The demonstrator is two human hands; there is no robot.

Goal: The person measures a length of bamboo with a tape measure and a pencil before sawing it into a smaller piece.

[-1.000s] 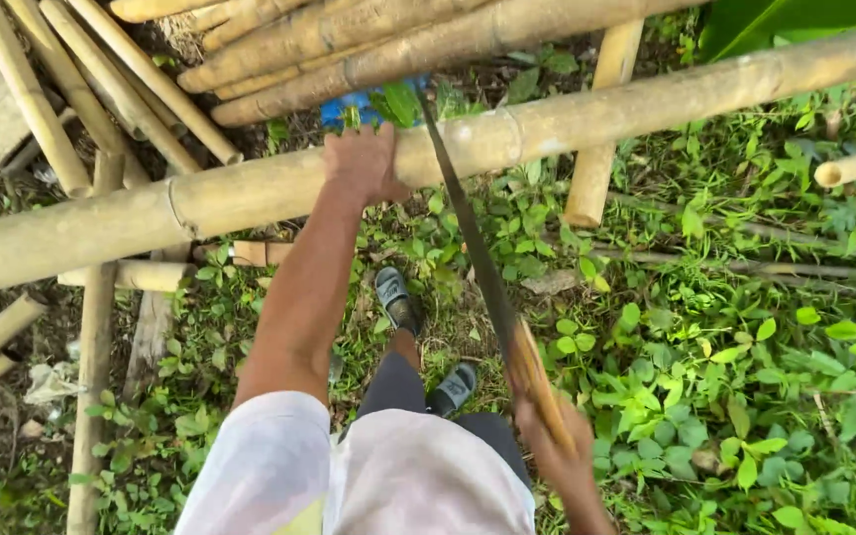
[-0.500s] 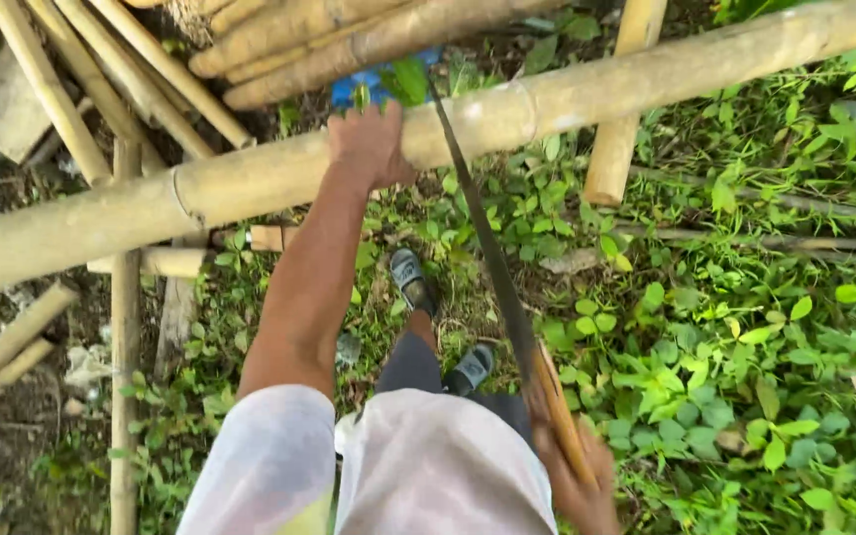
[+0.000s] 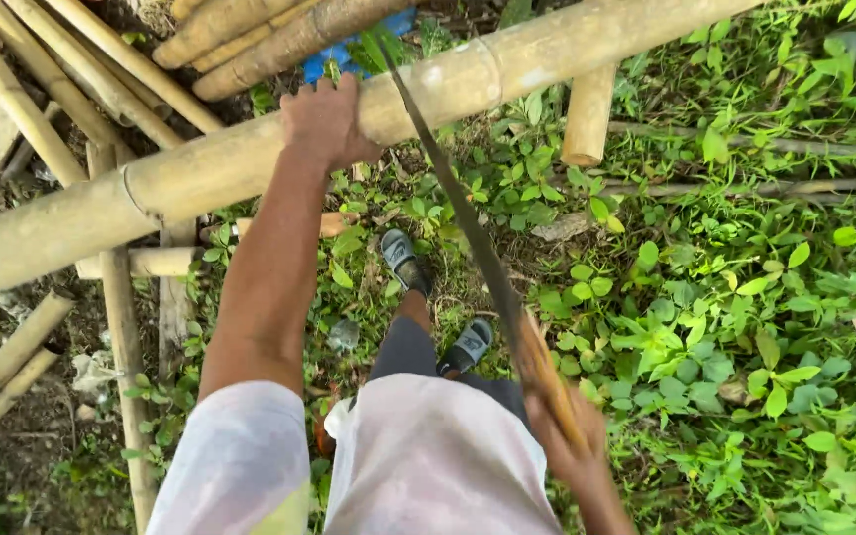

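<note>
A thick bamboo pole runs across the view from lower left to upper right. My left hand presses down on top of it. My right hand grips the wooden handle of a long dark blade. The blade slants up to the pole and its tip touches the bamboo just right of my left hand. My feet in grey sandals stand on the ground below.
Several thinner bamboo poles lie stacked at the upper left. A short upright bamboo post stands under the big pole. Something blue shows behind the poles. Green leafy plants cover the ground to the right.
The view has shifted slightly. The blade has slid along the cut on the pole, and my right hand has drawn lower. My left hand stays on the pole.
</note>
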